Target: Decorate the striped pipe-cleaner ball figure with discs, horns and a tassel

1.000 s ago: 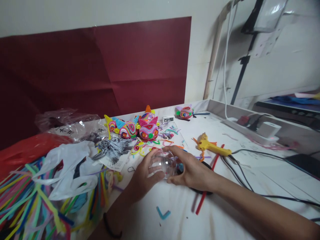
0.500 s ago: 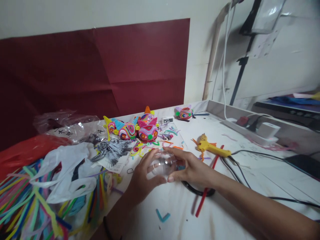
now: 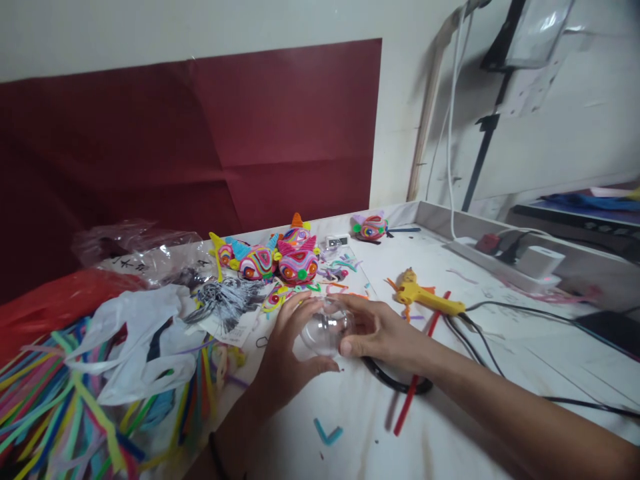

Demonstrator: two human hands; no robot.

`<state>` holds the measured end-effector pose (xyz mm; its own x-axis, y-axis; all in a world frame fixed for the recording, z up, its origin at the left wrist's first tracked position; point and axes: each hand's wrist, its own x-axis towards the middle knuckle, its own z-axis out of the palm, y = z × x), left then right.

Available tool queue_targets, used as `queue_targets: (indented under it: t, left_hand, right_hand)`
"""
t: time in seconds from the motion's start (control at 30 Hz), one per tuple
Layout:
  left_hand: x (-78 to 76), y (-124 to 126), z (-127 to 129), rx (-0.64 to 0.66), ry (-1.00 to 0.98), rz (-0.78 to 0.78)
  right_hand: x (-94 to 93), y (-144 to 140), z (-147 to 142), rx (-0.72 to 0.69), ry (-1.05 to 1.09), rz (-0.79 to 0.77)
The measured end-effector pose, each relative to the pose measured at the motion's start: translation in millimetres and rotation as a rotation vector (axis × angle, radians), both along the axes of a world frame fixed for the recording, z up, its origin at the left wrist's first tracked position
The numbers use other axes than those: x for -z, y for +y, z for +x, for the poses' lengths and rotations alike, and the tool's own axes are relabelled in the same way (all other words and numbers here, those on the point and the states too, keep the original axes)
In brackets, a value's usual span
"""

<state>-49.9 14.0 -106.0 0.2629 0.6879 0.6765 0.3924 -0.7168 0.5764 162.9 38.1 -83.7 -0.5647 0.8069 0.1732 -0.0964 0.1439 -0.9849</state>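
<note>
Clear, colourless plastic ball [image 3: 326,328] between left hand [image 3: 290,353] and right hand [image 3: 383,331]. Just beyond, round pipe-cleaner figures [image 3: 280,257] swirled in pink, red, yellow, green and blue. Right of the right hand, yellow glue gun [image 3: 425,297], red stick [image 3: 417,373], black cable [image 3: 395,380]. Left of the left hand, white plastic bag [image 3: 140,340], rainbow pipe-cleaner bundle [image 3: 55,407]. Nearer than the hands, blue bent scrap [image 3: 327,432] on white desk [image 3: 475,373]. Behind, dark red paper sheet [image 3: 200,133].
</note>
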Motion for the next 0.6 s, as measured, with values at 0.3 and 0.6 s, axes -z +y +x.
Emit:
queue_targets:
  t: [0.3, 0.6]
  left_hand:
    - [8.3, -4, 5, 0.244, -0.299, -0.427]
    - [11.8, 3, 10, 0.286, -0.579, -0.572]
  right_hand:
    - [5.7, 1, -3, -0.002, 0.052, 0.025]
    - [6.9, -2, -6, 0.107, -0.005, 0.214]
